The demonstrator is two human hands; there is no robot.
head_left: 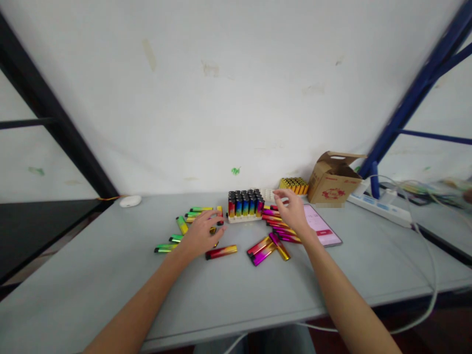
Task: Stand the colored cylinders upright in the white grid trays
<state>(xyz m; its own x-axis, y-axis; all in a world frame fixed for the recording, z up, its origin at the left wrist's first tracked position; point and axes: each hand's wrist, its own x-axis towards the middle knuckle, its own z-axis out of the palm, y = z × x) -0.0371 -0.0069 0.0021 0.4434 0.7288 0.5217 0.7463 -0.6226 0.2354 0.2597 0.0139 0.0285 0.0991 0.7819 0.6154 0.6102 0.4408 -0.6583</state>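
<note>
My left hand [202,233] hovers over the left group of lighters with its fingers apart. A red-yellow lighter with a black end [220,216] shows at its fingertips, and green lighters [182,225] lie around it. My right hand [291,209] is raised above a row of red and magenta lighters [272,218], thumb and forefinger bent and slightly apart, nothing visible between them. Between the hands a white holder [245,219] carries upright rainbow-coloured lighters [245,204] with black tops. Behind it shows part of a white rack with holes [267,194], partly hidden by my right fingers.
Several loose lighters [263,250] lie in front. Yellow cylinders [294,185] stand by an open cardboard box [334,179] near the wall. A phone or tablet [322,226] lies beside my right forearm. A white case [130,201] and a power strip [379,209] sit farther out.
</note>
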